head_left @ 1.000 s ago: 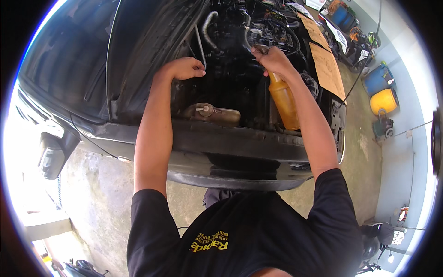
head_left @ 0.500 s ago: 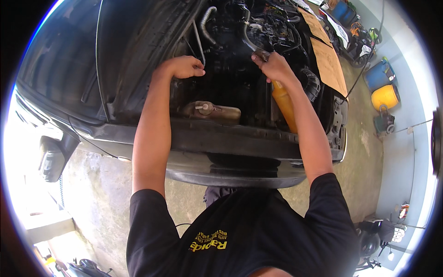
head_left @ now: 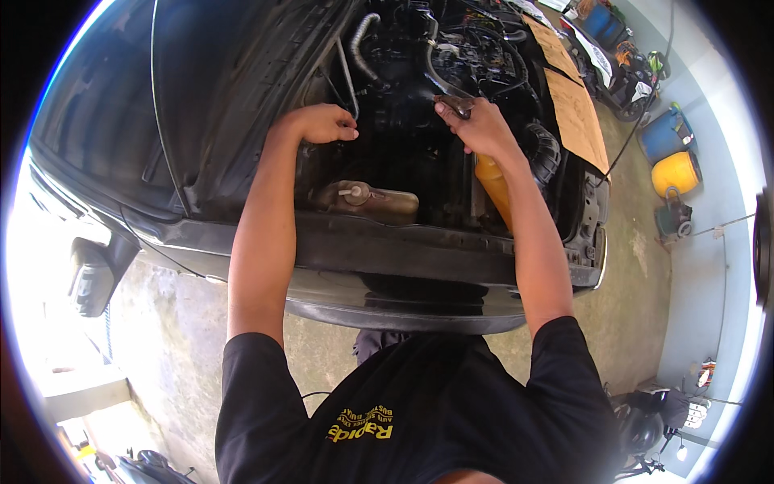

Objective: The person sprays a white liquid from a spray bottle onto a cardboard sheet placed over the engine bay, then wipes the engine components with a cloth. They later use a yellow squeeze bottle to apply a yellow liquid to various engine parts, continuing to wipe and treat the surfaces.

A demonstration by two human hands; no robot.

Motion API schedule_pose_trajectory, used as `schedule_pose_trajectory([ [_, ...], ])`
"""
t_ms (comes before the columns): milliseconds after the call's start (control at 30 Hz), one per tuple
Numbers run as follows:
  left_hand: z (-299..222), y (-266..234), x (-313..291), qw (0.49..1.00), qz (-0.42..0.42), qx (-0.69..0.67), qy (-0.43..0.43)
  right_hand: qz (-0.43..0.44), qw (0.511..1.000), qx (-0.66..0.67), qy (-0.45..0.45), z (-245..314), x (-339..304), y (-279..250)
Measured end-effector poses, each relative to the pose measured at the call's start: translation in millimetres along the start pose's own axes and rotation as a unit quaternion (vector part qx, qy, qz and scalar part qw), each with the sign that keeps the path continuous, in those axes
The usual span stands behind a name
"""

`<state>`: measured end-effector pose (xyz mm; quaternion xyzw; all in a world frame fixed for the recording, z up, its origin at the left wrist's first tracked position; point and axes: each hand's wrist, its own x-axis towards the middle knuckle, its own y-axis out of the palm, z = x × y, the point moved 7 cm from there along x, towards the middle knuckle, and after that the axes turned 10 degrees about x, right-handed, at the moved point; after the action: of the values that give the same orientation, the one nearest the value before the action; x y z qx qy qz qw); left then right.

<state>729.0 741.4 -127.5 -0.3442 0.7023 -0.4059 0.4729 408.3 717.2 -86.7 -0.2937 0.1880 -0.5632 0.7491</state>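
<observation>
Left hand: our left hand (head_left: 322,123) was curled into a loose fist at the left edge of the open engine bay (head_left: 419,105), knuckles up, beside a thin metal rod (head_left: 348,77); we could not tell whether the fingers were grasping anything.
Right hand: our right hand (head_left: 476,125) was clenched around a dark metal tool (head_left: 453,103), whose end stuck out past the thumb toward the engine.
Tool: it sat deep in the middle of the bay, just below a curved black hose (head_left: 431,68).
Reservoir: a brownish coolant reservoir (head_left: 371,198) with a small cap lay near the front of the bay, between our two forearms.
Orange container: an orange bottle-like part (head_left: 493,187) stood under our right wrist, partly hidden by the arm.
Car: the black car's front bumper (head_left: 403,274) ran across just before our chest.
Cardboard: a sheet of cardboard (head_left: 576,113) covered the right fender.
Floor: blue (head_left: 663,135) and yellow (head_left: 676,173) drums stood on the concrete to the right.
</observation>
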Motion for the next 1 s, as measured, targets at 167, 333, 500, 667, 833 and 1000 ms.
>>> schedule_pose_trajectory([
  [167, -1, 4, 3, 1.0, 0.007, -0.004, 0.005, -0.056, 0.997, -0.039, -0.017, 7, -9, -8],
  [333, -1, 8, 5, 1.0, 0.022, -0.02, 0.0, -0.103, 0.994, 0.001, -0.036, 11, -19, -30],
  [500, -1, 10, 8, 1.0, 0.024, -0.006, -0.004, -0.125, 0.988, 0.024, -0.09, 16, -21, -30],
  [667, -5, 10, 8, 1.0, 0.022, 0.005, 0.011, -0.177, 0.967, 0.021, -0.184, 28, -28, -38],
  [833, -11, 10, 6, 0.999, 0.028, 0.013, 0.01, -0.146, 0.971, 0.19, -0.025, 4, -25, -69],
  [1000, -11, 18, 9, 0.999, 0.054, -0.003, 0.0, -0.133, 0.981, 0.134, -0.041, 10, -12, -68],
])
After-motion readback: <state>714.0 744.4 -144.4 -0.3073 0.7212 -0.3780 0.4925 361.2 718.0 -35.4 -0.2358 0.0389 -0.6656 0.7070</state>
